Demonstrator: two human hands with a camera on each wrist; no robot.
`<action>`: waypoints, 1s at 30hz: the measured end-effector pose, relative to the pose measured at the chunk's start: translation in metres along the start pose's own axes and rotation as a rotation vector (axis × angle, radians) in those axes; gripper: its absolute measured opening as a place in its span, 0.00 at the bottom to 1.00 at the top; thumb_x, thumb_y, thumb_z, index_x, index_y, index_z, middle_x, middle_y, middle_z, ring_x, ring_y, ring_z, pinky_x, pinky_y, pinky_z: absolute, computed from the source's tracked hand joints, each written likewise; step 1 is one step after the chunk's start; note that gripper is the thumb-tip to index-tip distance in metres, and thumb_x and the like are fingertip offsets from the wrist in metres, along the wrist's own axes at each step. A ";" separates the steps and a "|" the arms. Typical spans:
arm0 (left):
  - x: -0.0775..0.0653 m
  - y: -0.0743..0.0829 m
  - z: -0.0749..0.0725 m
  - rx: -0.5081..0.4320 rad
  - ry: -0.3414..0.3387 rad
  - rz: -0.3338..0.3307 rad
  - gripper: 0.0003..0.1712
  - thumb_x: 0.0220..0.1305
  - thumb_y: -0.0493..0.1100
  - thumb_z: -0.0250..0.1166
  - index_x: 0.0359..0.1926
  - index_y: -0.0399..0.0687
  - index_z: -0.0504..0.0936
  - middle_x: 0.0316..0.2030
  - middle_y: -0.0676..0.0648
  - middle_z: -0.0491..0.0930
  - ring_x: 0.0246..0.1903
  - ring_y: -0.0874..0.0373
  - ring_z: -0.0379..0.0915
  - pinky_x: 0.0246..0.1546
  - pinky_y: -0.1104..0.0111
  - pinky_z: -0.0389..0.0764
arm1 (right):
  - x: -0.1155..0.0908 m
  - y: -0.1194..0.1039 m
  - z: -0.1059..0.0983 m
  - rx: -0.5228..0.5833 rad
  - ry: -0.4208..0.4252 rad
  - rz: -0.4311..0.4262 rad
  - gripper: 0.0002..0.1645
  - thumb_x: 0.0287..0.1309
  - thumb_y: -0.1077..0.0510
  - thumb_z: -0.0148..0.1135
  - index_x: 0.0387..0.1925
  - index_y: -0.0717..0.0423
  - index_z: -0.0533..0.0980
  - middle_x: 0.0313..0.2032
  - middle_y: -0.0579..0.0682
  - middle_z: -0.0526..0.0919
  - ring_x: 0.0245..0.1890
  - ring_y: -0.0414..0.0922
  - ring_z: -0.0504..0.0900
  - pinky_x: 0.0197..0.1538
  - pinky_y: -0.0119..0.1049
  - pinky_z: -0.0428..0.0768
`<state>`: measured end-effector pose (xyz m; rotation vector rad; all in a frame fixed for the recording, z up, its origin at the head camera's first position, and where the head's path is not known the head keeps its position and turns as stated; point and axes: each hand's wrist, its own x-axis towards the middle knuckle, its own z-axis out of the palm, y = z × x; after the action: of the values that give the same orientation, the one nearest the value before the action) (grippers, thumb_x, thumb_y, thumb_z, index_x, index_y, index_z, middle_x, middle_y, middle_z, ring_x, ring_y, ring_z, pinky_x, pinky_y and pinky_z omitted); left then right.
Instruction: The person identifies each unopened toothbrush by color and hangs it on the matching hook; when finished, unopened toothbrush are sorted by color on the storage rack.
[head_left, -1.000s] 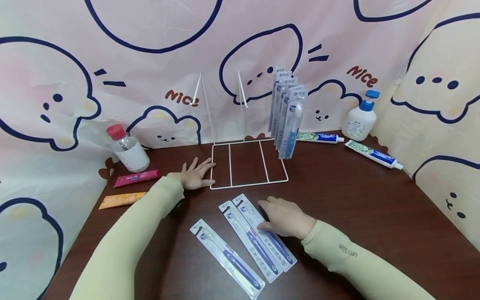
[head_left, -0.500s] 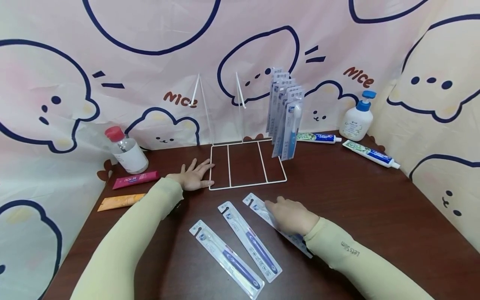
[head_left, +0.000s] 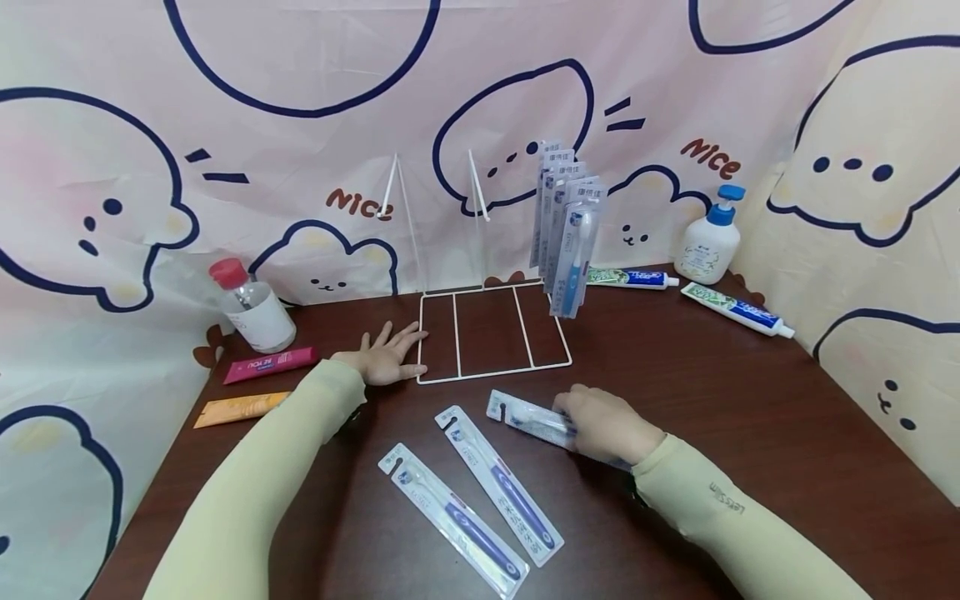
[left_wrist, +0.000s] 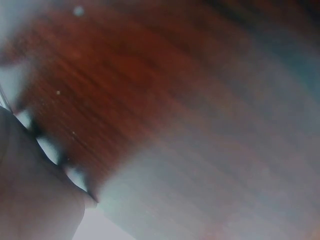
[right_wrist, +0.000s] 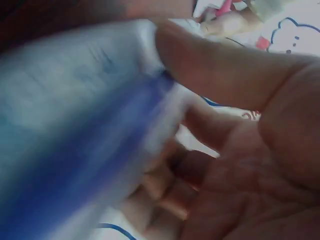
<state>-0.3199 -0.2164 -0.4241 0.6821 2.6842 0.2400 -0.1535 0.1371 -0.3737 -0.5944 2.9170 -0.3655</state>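
Note:
My right hand (head_left: pixel 606 423) pinches a packaged toothbrush (head_left: pixel 531 416) between thumb and fingers; its hang-hole end points left, and the hand covers much of the pack. Close up in the right wrist view, the purple-handled toothbrush (right_wrist: pixel 95 145) is blurred. Two more packaged toothbrushes lie on the table, a middle one (head_left: pixel 498 483) and a left one (head_left: pixel 453 521). With fingers spread, my left hand (head_left: pixel 382 358) rests at the left side of the white wire rack (head_left: pixel 495 375). Several packaged toothbrushes (head_left: pixel 573 250) hang in a row on the rack's right side.
Two bare white prongs (head_left: pixel 482 187) stand out on the rack's left and middle. A red-capped bottle (head_left: pixel 258 312), a pink tube (head_left: pixel 270 365) and an orange tube (head_left: pixel 240 408) are at left. Toothpaste tubes (head_left: pixel 735 308) and a pump bottle (head_left: pixel 707 246) stand or lie back right.
My right hand has taken hold of the rightmost toothbrush on the table and drawn it right, away from the other two, turning it flatter. The left hand stays at the rack.

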 end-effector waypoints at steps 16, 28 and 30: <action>0.001 0.003 -0.003 -0.005 -0.029 -0.022 0.46 0.60 0.71 0.46 0.72 0.60 0.42 0.71 0.51 0.32 0.67 0.39 0.21 0.55 0.36 0.28 | 0.046 -0.034 -0.056 0.630 0.463 -0.062 0.22 0.56 0.47 0.61 0.49 0.52 0.71 0.43 0.49 0.78 0.36 0.45 0.79 0.39 0.46 0.79; -0.001 0.003 -0.002 0.021 -0.017 -0.025 0.46 0.59 0.72 0.45 0.72 0.62 0.41 0.71 0.54 0.30 0.67 0.40 0.21 0.56 0.36 0.31 | 0.086 -0.040 -0.067 0.649 0.431 -0.033 0.24 0.58 0.48 0.58 0.55 0.51 0.69 0.45 0.49 0.76 0.41 0.45 0.78 0.42 0.47 0.78; -0.002 0.004 -0.002 0.018 -0.011 -0.026 0.45 0.60 0.71 0.46 0.72 0.62 0.42 0.71 0.54 0.31 0.67 0.40 0.21 0.56 0.36 0.31 | 0.094 -0.040 -0.068 0.642 0.413 -0.024 0.23 0.60 0.48 0.57 0.54 0.52 0.69 0.45 0.50 0.76 0.41 0.45 0.78 0.42 0.46 0.78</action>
<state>-0.3173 -0.2140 -0.4202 0.6518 2.6865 0.2047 -0.2373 0.0783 -0.3062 -0.4867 2.8738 -1.5028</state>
